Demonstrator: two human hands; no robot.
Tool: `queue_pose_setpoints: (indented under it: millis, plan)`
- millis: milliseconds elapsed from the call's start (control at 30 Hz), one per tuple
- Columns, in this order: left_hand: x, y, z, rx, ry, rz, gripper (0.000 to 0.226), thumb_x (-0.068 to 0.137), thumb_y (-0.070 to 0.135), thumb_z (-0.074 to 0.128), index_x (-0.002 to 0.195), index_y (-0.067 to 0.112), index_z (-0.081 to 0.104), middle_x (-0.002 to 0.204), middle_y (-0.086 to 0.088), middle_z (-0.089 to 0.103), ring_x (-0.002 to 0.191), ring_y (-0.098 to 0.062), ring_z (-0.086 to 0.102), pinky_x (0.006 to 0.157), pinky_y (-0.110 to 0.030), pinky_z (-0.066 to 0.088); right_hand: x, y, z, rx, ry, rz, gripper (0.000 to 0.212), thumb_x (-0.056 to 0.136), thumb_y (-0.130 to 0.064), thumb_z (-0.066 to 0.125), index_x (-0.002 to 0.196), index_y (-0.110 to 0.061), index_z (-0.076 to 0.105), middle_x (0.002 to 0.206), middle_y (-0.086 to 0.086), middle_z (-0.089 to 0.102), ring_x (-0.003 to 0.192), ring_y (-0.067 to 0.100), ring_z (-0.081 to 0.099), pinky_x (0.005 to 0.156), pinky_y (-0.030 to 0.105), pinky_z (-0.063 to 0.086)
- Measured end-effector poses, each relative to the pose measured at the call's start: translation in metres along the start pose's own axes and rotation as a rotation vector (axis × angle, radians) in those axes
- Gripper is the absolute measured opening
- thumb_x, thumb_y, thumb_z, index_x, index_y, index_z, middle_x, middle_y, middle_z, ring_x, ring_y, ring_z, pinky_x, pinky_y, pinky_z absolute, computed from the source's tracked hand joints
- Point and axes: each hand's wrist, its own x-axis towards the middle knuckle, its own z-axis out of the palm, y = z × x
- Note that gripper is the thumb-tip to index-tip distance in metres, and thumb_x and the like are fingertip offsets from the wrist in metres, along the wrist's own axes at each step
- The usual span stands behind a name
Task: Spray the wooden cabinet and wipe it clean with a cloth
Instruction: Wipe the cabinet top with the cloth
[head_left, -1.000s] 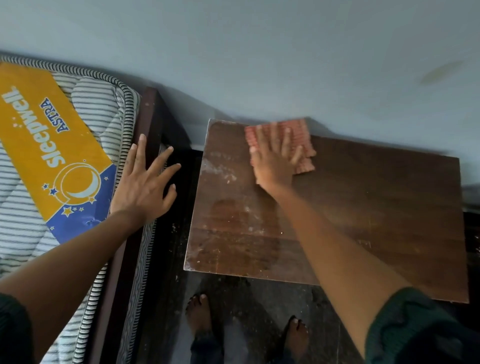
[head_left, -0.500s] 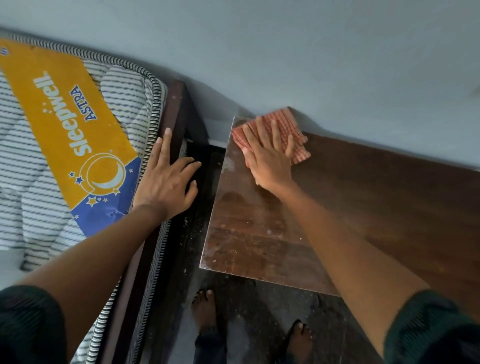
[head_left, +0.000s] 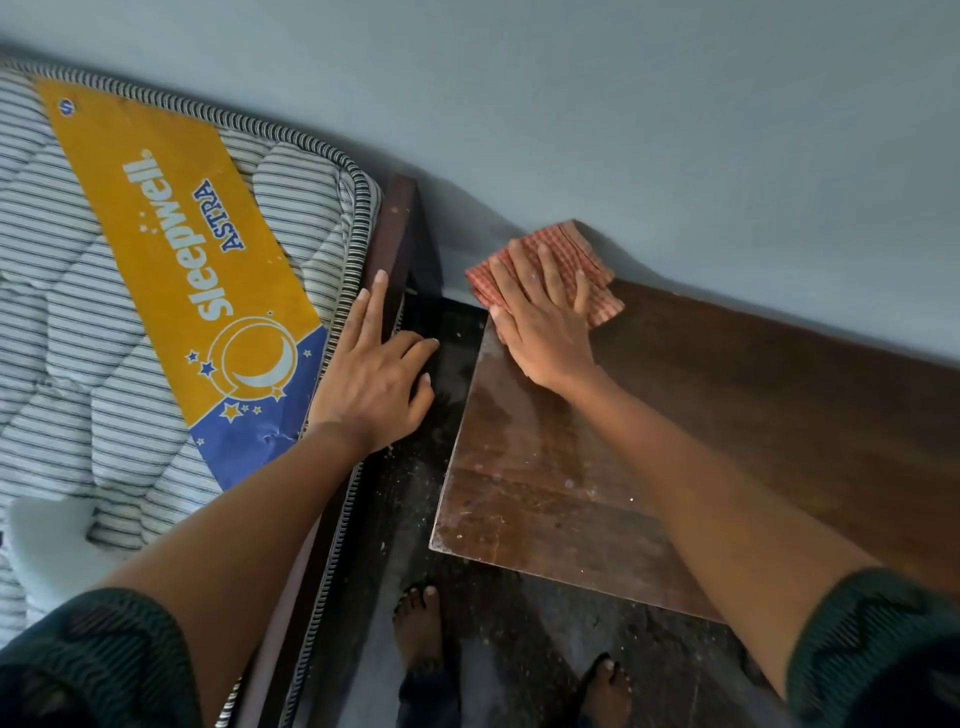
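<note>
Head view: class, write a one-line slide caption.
Right hand presses a checked cloth on the cabinet's far left corner; left hand rests on the bed edge.

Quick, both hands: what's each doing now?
Left hand: open, resting on the dark wooden bed frame.
Right hand: open, pressing the red checked cloth flat.

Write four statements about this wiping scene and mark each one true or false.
1. The right hand presses the cloth flat on the cabinet. True.
2. The left hand holds the cloth. False: it rests open on the bed frame, holding nothing.
3. The cloth is plain blue. False: it is red-checked.
4. The cloth lies at the cabinet's far left corner, by the wall. True.
</note>
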Motion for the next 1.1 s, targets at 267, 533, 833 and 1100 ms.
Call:
queue_pose_setpoints:
  millis: [267, 533, 833, 1100]
  plan:
    - [-0.001, 0.000, 0.002, 0.026, -0.003, -0.016, 0.048, 0.083, 0.044, 0.037, 0.102, 0.013, 0.068, 0.111, -0.005, 0.067, 0.144, -0.040, 0.000, 0.119, -0.048, 0.002, -0.046, 0.055, 0.002, -0.010, 0.048, -0.013, 0.055, 0.097, -0.041, 0.023, 0.149, -0.026, 0.018, 0.157, -0.001, 0.021, 0.145, 0.018, 0.012, 0.114, 0.049, 0.008]
    - [-0.001, 0.000, 0.006, 0.056, 0.002, -0.023, 0.054, 0.080, 0.052, 0.036, 0.089, 0.012, 0.072, 0.105, -0.004, 0.069, 0.144, -0.039, -0.002, 0.119, -0.046, -0.001, -0.035, 0.000, 0.001, 0.087, -0.013, 0.127, 0.056, 0.092, -0.042, 0.022, 0.148, -0.039, 0.016, 0.159, -0.008, 0.006, 0.147, 0.023, -0.001, 0.113, 0.050, -0.007]
    - [-0.001, -0.001, 0.006, 0.068, 0.001, -0.026, 0.053, 0.081, 0.050, 0.038, 0.091, 0.011, 0.072, 0.105, -0.005, 0.070, 0.144, -0.040, -0.002, 0.119, -0.048, 0.000, -0.087, 0.030, 0.013, 0.014, 0.000, -0.044, 0.050, 0.096, -0.037, 0.021, 0.145, -0.038, 0.028, 0.156, -0.009, 0.020, 0.145, 0.022, 0.012, 0.114, 0.053, 0.008]
    - [0.000, -0.001, 0.008, 0.070, 0.005, -0.026, 0.054, 0.080, 0.049, 0.037, 0.092, 0.011, 0.072, 0.103, -0.004, 0.070, 0.144, -0.040, -0.003, 0.119, -0.047, -0.002, -0.059, -0.025, 0.011, 0.078, 0.025, 0.019, 0.053, 0.094, -0.038, 0.019, 0.146, -0.039, 0.025, 0.158, -0.006, 0.015, 0.146, 0.025, 0.008, 0.113, 0.054, 0.000]
